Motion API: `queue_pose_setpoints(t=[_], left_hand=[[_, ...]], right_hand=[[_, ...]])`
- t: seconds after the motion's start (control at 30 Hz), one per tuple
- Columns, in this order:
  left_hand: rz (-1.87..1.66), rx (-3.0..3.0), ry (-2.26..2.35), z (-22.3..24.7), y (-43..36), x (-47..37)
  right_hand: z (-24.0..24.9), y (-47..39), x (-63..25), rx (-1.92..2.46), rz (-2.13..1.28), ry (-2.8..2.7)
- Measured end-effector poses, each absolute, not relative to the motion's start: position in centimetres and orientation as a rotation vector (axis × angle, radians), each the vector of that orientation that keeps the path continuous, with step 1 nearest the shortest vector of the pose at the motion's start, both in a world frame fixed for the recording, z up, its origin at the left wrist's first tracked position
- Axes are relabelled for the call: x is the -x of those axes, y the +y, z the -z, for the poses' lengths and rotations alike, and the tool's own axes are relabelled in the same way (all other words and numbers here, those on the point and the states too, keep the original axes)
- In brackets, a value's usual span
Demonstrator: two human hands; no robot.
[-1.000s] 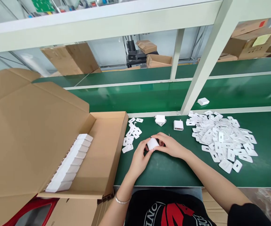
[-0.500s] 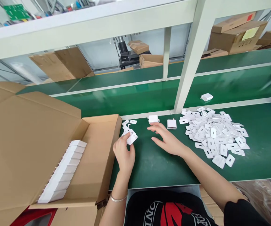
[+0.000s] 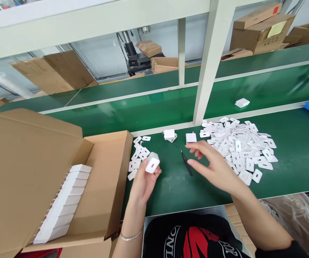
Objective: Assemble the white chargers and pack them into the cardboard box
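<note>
My left hand (image 3: 145, 181) is closed round a white USB charger (image 3: 153, 163), its port face turned up toward me. My right hand (image 3: 208, 161) is open, thumb and fingers apart, with nothing between them. Its fingertips are at the near edge of another white charger (image 3: 191, 137); I cannot tell whether they touch. Black tweezers (image 3: 187, 163) lie on the green bench between my hands. Beside my left hand are several loose white faceplates (image 3: 143, 153) with slots. More white chargers (image 3: 169, 134) sit together near the back ledge.
An open cardboard box (image 3: 108, 179) at the left holds a row of white chargers (image 3: 64, 200). A big pile of white faceplates (image 3: 240, 143) lies to the right. One charger (image 3: 242, 103) rests by the green back panel. A frame post (image 3: 204, 68) rises from the bench's back edge.
My left hand has turned, bringing the charger's port face into view. My right hand has moved right and nearer me, and the tweezers now show. The camera view has shifted slightly.
</note>
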State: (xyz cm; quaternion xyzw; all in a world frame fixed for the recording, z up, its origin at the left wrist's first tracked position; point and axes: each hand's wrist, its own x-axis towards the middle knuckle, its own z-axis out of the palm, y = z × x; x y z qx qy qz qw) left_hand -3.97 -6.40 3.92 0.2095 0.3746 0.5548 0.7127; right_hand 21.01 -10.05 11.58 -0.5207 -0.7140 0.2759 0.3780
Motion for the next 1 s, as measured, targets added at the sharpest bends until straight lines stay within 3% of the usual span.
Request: queue_pose_setpoints(t=[0.17, 0.37, 0.5, 0.7, 1.0], left_hand=[[-0.974, -0.632, 0.751, -4.8, -10.3, 0.6], [-1.050, -1.030, 0.778, -3.1, -12.4, 0.0], [-1.126, -1.196, 0.983, -2.2, -12.7, 0.1], [-1.129, -1.089, 0.847, -2.0, -12.7, 0.5], [-1.214, -0.917, 0.965, -1.9, -12.2, 0.5]], right_hand=[[-7.6, -11.1, -17.6, 1.256, -1.058, -1.796], [-5.8, -12.0, -16.2, 1.089, -1.350, -1.457], [-5.5, -12.0, -16.0, 1.066, -1.223, -1.500], [-4.1, -12.1, -15.3, 1.051, -0.953, -1.682], [-2.4, -11.8, -12.6, 1.055, -1.037, -1.749]])
